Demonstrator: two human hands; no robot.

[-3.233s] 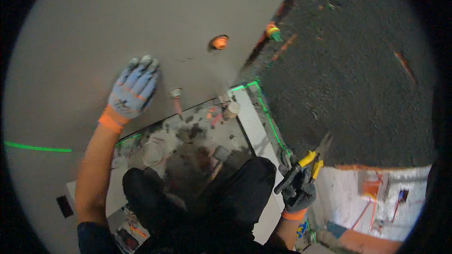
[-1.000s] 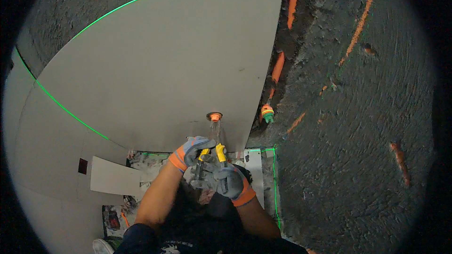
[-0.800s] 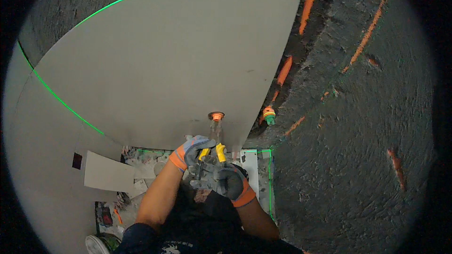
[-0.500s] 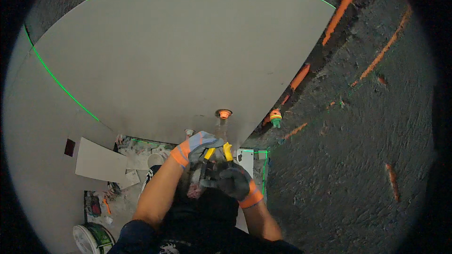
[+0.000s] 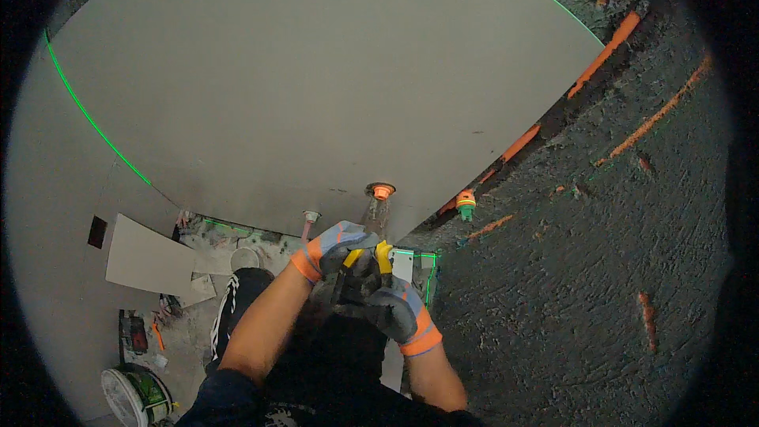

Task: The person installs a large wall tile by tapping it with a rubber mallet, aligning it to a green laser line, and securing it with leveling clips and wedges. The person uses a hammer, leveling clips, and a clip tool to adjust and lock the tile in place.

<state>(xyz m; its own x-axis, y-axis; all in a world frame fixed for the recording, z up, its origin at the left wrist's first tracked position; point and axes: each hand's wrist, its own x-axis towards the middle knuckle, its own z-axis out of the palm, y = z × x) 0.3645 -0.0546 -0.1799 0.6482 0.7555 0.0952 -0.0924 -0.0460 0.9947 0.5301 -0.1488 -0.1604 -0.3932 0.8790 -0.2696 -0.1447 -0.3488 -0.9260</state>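
Observation:
In front of my body I hold a plier-like tool (image 5: 384,258) with two yellow-and-black handles spread apart, yellow ends pointing to the wall. My left hand (image 5: 345,247), in a grey-and-orange work glove, is closed around the left handle. Lower and to the right, my right hand (image 5: 402,308), gloved the same way, has its fingers closed at the tool's dark lower part. The tool's head is hidden between the gloves and my dark clothes. Just beyond my hands, an orange pipe fitting (image 5: 383,191) sticks out of a hole in the large grey wall panel (image 5: 316,95).
A second fitting (image 5: 311,216) sits lower left on the panel. On the rough dark right wall is an orange-and-green plug (image 5: 466,205). At floor left are a loose panel offcut (image 5: 150,255), a white bucket (image 5: 125,397) and an orange-handled tool (image 5: 158,335). Green laser lines cross the walls.
My right hand has turned so that the back of its glove shows more. Both hands still hold the tool, and the view has shifted slightly.

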